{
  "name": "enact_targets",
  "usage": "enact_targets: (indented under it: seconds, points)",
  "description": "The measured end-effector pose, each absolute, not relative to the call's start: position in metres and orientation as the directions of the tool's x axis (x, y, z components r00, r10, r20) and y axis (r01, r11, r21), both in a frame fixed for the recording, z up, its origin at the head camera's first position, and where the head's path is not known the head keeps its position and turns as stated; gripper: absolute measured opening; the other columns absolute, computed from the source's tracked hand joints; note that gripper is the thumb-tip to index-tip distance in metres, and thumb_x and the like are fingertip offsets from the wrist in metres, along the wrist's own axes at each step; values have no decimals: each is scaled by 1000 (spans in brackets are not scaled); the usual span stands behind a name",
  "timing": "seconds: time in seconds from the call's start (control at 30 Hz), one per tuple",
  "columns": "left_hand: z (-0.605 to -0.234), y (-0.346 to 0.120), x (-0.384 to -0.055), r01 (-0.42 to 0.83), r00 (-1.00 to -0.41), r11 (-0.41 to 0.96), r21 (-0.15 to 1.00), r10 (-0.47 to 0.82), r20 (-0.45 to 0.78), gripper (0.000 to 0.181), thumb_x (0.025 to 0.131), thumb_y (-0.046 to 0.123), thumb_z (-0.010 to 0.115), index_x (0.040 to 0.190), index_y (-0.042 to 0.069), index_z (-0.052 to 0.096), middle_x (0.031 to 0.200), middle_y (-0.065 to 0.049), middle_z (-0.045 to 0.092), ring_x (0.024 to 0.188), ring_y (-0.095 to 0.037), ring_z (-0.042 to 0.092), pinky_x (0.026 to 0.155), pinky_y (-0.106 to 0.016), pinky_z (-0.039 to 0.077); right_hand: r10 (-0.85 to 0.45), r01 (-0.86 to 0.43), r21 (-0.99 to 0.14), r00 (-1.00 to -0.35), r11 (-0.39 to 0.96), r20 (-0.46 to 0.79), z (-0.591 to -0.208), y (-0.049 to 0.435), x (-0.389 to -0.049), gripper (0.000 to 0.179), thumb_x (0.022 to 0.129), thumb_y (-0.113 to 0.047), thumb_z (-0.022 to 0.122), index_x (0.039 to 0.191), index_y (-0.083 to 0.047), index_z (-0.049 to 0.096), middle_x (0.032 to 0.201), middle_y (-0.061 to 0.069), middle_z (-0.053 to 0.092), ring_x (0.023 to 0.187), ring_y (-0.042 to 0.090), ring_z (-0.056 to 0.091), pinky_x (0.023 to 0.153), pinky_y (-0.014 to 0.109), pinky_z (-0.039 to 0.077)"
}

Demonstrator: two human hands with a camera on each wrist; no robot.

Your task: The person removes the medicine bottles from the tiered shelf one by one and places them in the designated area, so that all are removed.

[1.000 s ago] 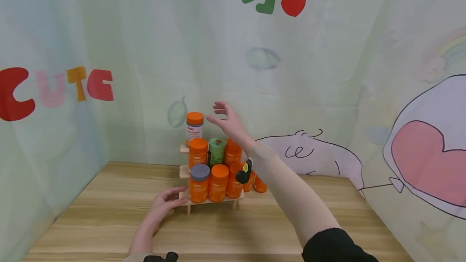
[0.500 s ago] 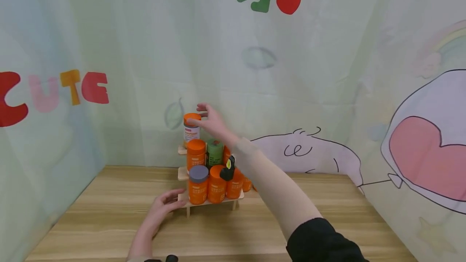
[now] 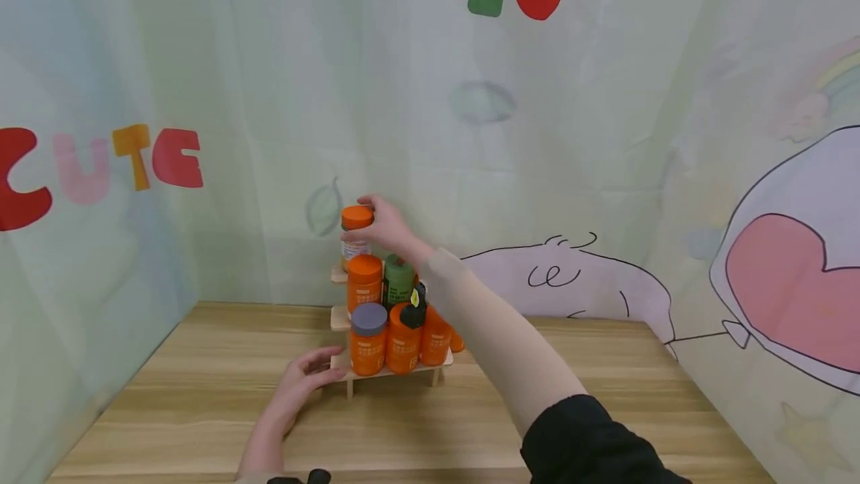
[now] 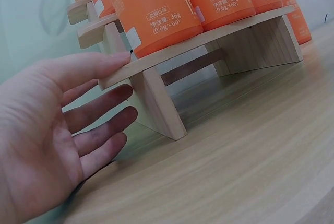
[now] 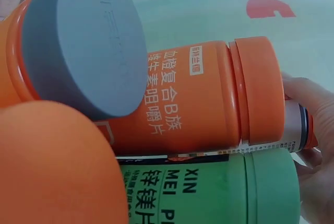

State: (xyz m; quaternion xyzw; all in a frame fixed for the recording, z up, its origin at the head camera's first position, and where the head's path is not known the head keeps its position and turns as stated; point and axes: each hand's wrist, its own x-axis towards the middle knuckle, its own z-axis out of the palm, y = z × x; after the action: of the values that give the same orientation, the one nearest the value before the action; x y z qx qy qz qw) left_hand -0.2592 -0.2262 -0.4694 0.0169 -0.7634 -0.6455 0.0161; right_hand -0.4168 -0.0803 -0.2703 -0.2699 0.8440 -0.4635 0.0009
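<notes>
A white-labelled bottle (image 3: 355, 251) stands upright at the left end of the top tier of a wooden stand (image 3: 339, 317), its long axis vertical, as the right hand (image 3: 388, 230) meets it from the right. We see the thumb across the bottle's front and the fingers round the far side near the orange cap (image 3: 357, 215); the grip looks clamped on the bottle (our right wrist view is largely blocked by nearer bottles). Two tiers lower, and well apart, the left hand (image 3: 302, 379) pinches the stand's front left corner, thumb on top of the board, other fingertips loose beside the leg. We judge the right hand the one that matters here, being already at the bottle. The telling relation, as we read it, is depth: an orange bottle (image 3: 364, 282) stands in front and one tier down, with a green bottle (image 3: 399, 278) beside that, leaving upward the freer way along the bottle's own axis.
</notes>
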Motion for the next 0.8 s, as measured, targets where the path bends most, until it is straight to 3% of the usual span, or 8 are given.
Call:
enact_targets:
  seconds: [0.27,0.8]
  points:
    - [-470,-224,-260,-5,-999,155,988,-45,2,53,88,18,70,135,-2,55,143,-25,49,135,-40,42,110,-53,33,-479,-478,-745,-844,465,243,-271,-78,-416,68,80,-14,80,139,-7,46,127,12,60,105,23,60,89,30,50]
    - [-471,-223,-259,-7,-998,141,990,-56,0,53,88,17,71,135,-2,55,143,-23,49,135,-38,42,110,-50,33,-477,-494,-729,-840,475,258,-273,-79,-416,70,80,-10,79,141,-8,44,128,12,61,106,24,61,90,31,50]
